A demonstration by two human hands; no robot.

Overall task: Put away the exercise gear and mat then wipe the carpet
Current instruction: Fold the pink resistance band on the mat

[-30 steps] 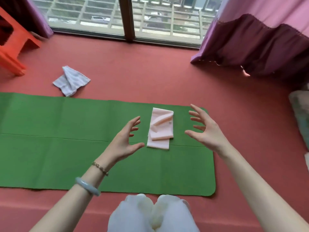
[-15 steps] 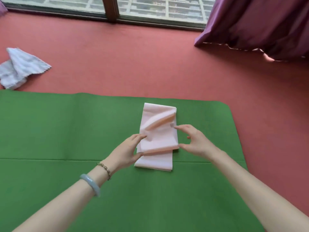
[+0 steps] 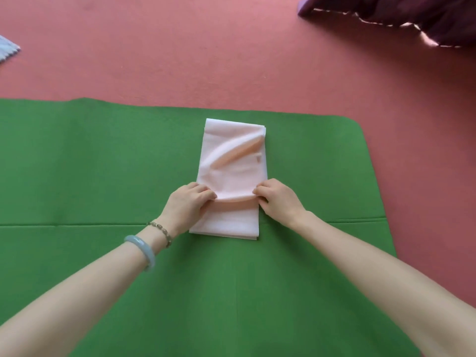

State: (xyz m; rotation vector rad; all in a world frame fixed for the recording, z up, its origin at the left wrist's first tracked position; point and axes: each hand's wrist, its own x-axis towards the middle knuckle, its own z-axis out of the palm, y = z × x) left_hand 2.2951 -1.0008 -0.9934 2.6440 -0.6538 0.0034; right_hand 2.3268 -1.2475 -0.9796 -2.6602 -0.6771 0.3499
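White cloth cut by left edge — only a corner shows. Purple curtain clipped top-right. Green mat runs off left and bottom.

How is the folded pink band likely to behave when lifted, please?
Probably floppy: the pink band wrinkles softly where the left hand and right hand pinch it. Likely light, being thin. Its stacked layers may unfold if lifted.
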